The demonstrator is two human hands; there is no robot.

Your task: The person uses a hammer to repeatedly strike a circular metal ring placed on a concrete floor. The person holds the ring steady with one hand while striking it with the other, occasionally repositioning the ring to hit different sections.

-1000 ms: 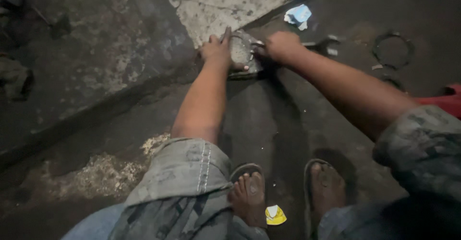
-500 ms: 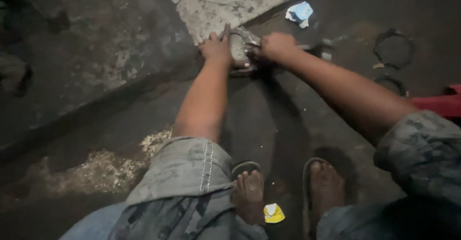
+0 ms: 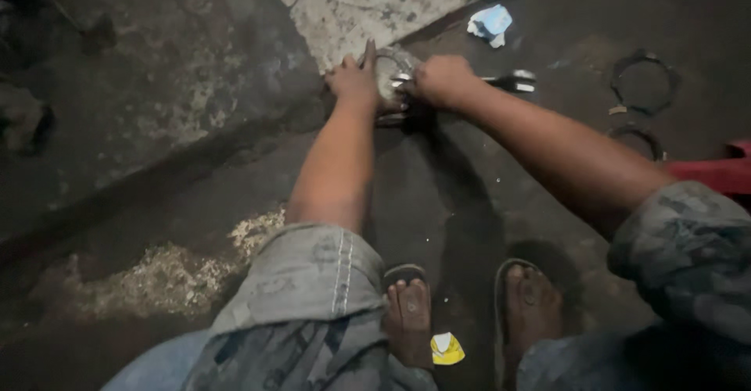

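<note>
— Pressing down with the left hand (image 3: 356,82), fingers spread flat on a round metal part (image 3: 391,78) on the floor (image 3: 195,109), upper middle of the frame?

— Yes, laid open over its left edge, one finger pointing up. Right hand (image 3: 442,78) closed in a fist just beside it, gripping a metal tool (image 3: 508,82) whose shiny handle sticks out to the right. Tool head meeting the metal part between the two hands; contact point too dark to make out.

— And around them?

— Pale, worn concrete slab (image 3: 375,4) directly above the part. Crumpled blue-white scrap (image 3: 490,23) further up right. Two dark rings (image 3: 643,86) lying at the right edge, well apart from the hands, with something red (image 3: 720,172) just below them. Bare feet in sandals (image 3: 407,313) at the bottom centre, a small yellow scrap (image 3: 447,349) between them. Dark lump (image 3: 23,121) at the far left.
</note>
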